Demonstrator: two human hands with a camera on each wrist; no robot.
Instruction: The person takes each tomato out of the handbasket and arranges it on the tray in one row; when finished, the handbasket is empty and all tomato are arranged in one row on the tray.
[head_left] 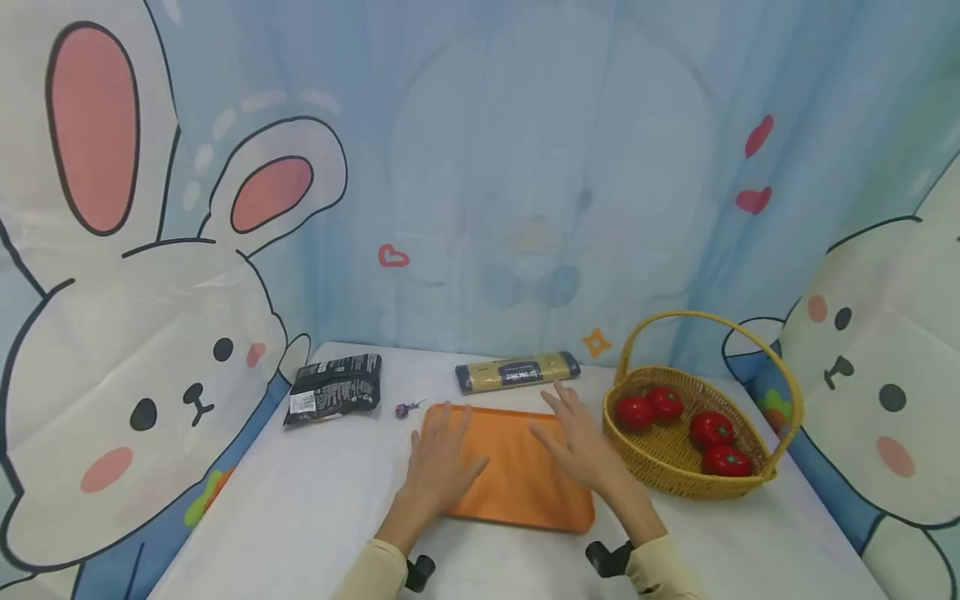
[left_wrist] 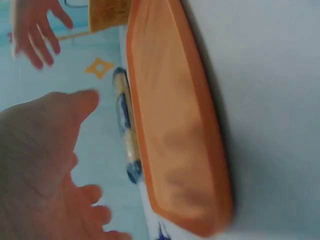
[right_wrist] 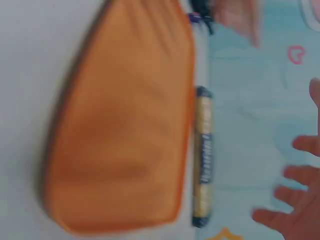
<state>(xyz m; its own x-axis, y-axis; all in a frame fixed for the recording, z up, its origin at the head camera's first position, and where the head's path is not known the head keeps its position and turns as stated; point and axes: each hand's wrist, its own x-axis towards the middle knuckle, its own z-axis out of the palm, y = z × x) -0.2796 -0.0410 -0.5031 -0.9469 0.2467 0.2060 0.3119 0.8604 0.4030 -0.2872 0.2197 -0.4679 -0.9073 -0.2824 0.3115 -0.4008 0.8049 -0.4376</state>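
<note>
An orange tray (head_left: pixel 517 483) lies on the white table, with nothing on it. Over its left side hovers my left hand (head_left: pixel 442 467), fingers spread and holding nothing. My right hand (head_left: pixel 581 442) is above the tray's right side, its fingers also apart and its palm free. In the left wrist view the left hand (left_wrist: pixel 45 160) appears close up beside the tray (left_wrist: pixel 167 100), with a gap between them. The right wrist view shows the right hand's fingers (right_wrist: pixel 305 175) extended, away from the tray (right_wrist: pixel 125 125).
Behind the tray lies a long yellow and dark-blue packet (head_left: pixel 517 372). A black bag (head_left: pixel 335 389) and a small purple lollipop-like item (head_left: pixel 405 409) are at the left. To the right stands a wicker basket (head_left: pixel 652 471) with several red tomatoes (head_left: pixel 712 429) and a tall handle.
</note>
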